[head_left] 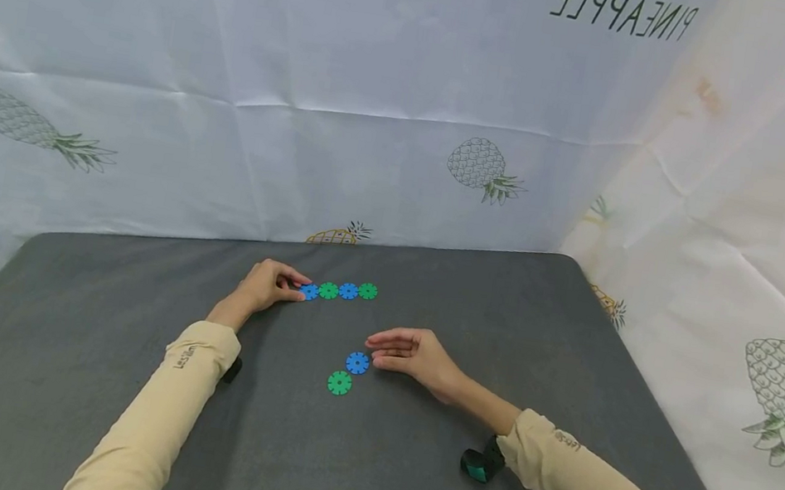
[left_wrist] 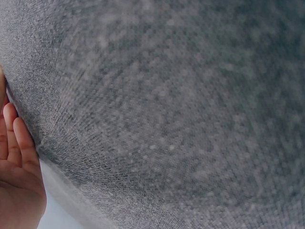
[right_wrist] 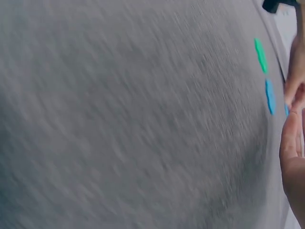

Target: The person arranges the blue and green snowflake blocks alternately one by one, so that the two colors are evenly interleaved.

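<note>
Four flat notched discs lie in a row on the far part of the table: a blue disc (head_left: 309,292), a green disc (head_left: 329,290), another blue disc (head_left: 348,291) and another green disc (head_left: 367,291). At the row's left end my left hand (head_left: 265,284) pinches the first blue disc between thumb and fingers. Nearer to me lie a loose blue disc (head_left: 357,363) and a loose green disc (head_left: 339,383). My right hand (head_left: 419,359) hovers just right of that blue disc, fingers loosely extended and holding nothing. The left wrist view shows only part of the left hand (left_wrist: 19,162).
A dark grey cloth covers the table (head_left: 574,346). White curtains (head_left: 390,44) with pineapple prints hang behind it and along the right side. A black strap (head_left: 483,460) hangs below the right sleeve.
</note>
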`<state>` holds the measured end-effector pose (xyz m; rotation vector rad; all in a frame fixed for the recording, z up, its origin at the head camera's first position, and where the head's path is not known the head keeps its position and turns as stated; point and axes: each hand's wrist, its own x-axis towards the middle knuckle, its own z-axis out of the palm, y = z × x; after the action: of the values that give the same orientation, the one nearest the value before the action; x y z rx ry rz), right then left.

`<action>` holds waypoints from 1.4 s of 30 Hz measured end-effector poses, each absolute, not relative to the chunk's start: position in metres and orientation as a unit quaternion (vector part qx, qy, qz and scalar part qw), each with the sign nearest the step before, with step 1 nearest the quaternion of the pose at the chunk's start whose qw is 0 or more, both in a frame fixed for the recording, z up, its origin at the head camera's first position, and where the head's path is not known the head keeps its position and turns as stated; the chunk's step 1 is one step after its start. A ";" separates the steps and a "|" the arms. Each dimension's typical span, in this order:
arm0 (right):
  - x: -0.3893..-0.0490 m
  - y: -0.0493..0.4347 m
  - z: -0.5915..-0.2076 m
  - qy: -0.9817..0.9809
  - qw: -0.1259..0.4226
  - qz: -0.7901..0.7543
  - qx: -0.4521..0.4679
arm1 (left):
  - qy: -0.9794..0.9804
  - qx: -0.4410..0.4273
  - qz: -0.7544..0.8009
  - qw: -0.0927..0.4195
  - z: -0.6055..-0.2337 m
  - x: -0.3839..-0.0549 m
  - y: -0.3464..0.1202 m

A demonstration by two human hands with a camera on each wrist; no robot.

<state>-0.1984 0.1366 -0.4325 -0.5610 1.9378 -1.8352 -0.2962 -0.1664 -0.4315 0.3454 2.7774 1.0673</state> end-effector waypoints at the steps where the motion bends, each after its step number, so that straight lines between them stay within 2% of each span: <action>1: -0.195 0.135 -0.433 0.691 0.210 -0.661 -0.204 | 0.925 0.114 0.355 0.074 -0.432 -0.296 -0.167; 8: -0.181 0.121 -0.437 0.677 0.245 -0.658 -0.219 | 0.924 0.114 0.357 0.075 -0.431 -0.296 -0.168; 20: -0.183 0.107 -0.444 0.692 0.235 -0.635 -0.249 | 0.924 0.118 0.358 0.069 -0.432 -0.296 -0.165; 30: -0.185 0.100 -0.440 0.687 0.276 -0.612 -0.279 | 0.923 0.114 0.360 0.071 -0.431 -0.295 -0.164; 42: -0.181 0.104 -0.443 0.680 0.287 -0.607 -0.295 | 0.925 0.105 0.357 0.075 -0.430 -0.294 -0.166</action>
<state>-0.1812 0.1041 -0.4430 -0.7877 1.8158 -1.6217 -0.2943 -0.1655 -0.4301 0.3154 2.7759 1.0709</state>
